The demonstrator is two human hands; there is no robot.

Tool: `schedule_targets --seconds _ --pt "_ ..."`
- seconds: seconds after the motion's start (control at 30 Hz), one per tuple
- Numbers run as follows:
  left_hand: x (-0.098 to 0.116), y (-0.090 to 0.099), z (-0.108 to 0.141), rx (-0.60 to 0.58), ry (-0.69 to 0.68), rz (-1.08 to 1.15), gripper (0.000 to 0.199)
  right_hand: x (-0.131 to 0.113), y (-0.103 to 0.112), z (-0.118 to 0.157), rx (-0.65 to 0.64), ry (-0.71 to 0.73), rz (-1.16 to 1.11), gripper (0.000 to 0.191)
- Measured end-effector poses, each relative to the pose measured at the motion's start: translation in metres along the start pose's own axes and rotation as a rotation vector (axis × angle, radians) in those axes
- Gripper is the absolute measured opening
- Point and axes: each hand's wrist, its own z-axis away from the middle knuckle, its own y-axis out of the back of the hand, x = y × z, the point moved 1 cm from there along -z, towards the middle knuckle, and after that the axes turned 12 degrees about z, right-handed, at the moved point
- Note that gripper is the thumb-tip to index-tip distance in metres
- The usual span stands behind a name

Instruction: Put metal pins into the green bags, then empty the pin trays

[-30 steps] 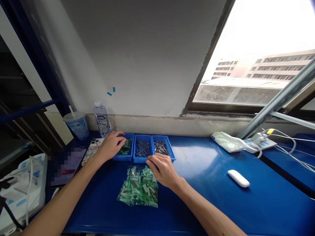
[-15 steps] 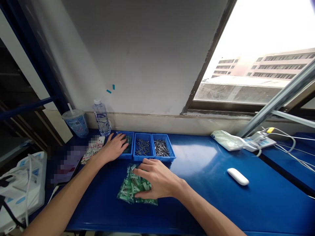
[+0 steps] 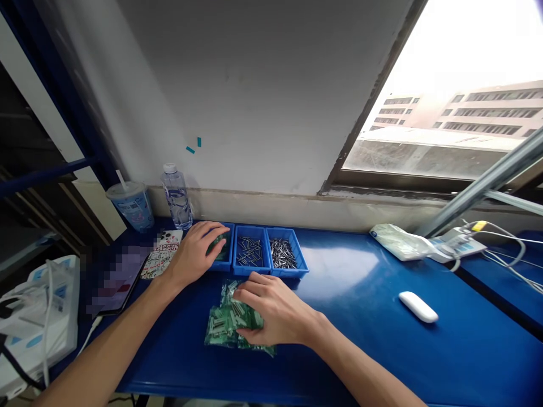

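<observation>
My left hand (image 3: 197,249) reaches over the leftmost blue bin (image 3: 232,263), its fingers curved and its thumb held apart from them. Dark green contents (image 3: 223,249) show in that bin below the fingers; I see nothing clearly held. In front of the bins, my right hand (image 3: 271,308) is curled round the right part of a pile of clear plastic bags (image 3: 224,322) with green pieces and metal screws or pins inside. Its fingertips and thumb press on the bags. Beside the left bin stand a middle bin of loose screws (image 3: 249,251) and a right bin of shorter metal parts (image 3: 282,254).
A water bottle (image 3: 177,198), a lidded cup (image 3: 131,206), a patterned card or case (image 3: 163,254) and a phone (image 3: 119,282) lie left. A white oval case (image 3: 418,307), a plastic packet (image 3: 401,242) and a power strip with cables (image 3: 458,243) are right.
My left hand's fingers have curled from lying flat, and the thumb has moved over the leftmost bin. The right hand stays at the bags, curled slightly more. The view has shifted slightly.
</observation>
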Motion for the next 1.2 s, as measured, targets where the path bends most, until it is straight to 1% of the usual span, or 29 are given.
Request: schedule_targets --seconds 0.1,0.2,0.3,0.37,0.47,0.53,0.6,0.7,0.8,0.93,1.0,1.1,1.2 --pt "0.016 0.003 0.001 -0.014 -0.125 0.057 0.026 0.005 0.002 0.002 0.06 -0.009 -0.002 0.043" --pt "0.026 0.001 0.002 -0.034 -0.232 0.09 0.025 0.011 0.004 0.004 0.122 -0.044 0.028 0.045" --pt "0.03 -0.001 0.003 -0.043 -0.275 0.116 0.025 0.018 0.004 0.007 0.21 -0.079 0.065 0.044" --pt "0.03 -0.002 0.004 -0.036 -0.263 0.134 0.021 0.021 0.005 0.008 0.275 -0.115 0.088 0.043" --pt "0.031 -0.002 0.004 -0.03 -0.195 0.171 0.013 0.024 0.005 0.008 0.375 -0.182 0.125 0.039" --pt "0.033 -0.004 0.004 -0.07 -0.138 0.211 0.018 0.025 0.005 0.008 0.446 -0.219 0.139 0.035" --pt "0.037 -0.008 0.004 -0.135 -0.075 0.27 0.021 0.024 0.006 0.008 0.501 -0.253 0.145 0.031" --pt "0.046 -0.016 0.006 -0.174 0.044 0.407 0.021 0.024 0.006 0.008 0.535 -0.313 0.132 0.027" --pt "0.052 -0.023 0.008 -0.151 0.179 0.562 0.02 0.024 0.006 0.009 0.52 -0.34 0.106 0.03" --pt "0.052 -0.025 0.008 -0.088 0.337 0.653 0.024 0.025 0.004 0.011 0.489 -0.298 0.104 0.044" --pt "0.049 -0.025 0.008 -0.057 0.38 0.697 0.025 0.025 0.004 0.011 0.491 -0.259 0.119 0.047" --pt "0.044 -0.026 0.01 -0.006 0.416 0.782 0.022 0.027 0.004 0.011 0.49 -0.219 0.145 0.038" --pt "0.041 -0.027 0.012 0.025 0.411 0.791 0.022 0.029 0.006 0.011 0.518 -0.203 0.161 0.035"
